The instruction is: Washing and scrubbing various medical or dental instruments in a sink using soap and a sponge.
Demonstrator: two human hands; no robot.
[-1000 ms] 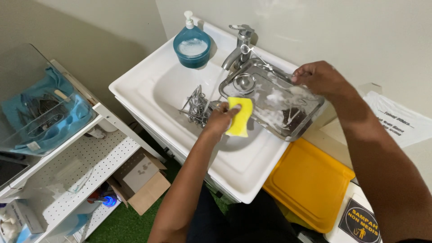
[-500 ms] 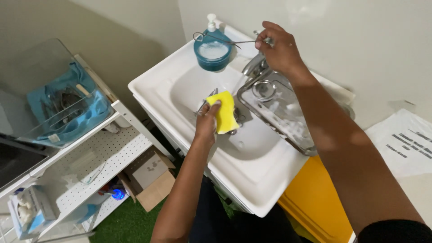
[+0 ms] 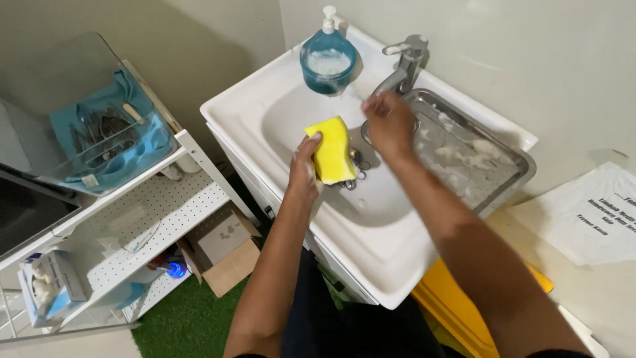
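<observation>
White sink [image 3: 278, 93] is carrying a soapy steel tray [image 3: 510, 159] along its right edge. Left hand [image 3: 306, 166] is gripping a yellow sponge [image 3: 331, 151], long axis upright, mid-basin. Right hand [image 3: 389, 122] is hovering just right of it, blurred; grip unclear.

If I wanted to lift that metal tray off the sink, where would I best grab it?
Probably by the raised rim of the metal tray, along its right-hand edge, coming in from the right. That edge sticks out past the white sink and is free. The tap and the right hand crowd the far left corner, and the tray floor is soapy.
</observation>
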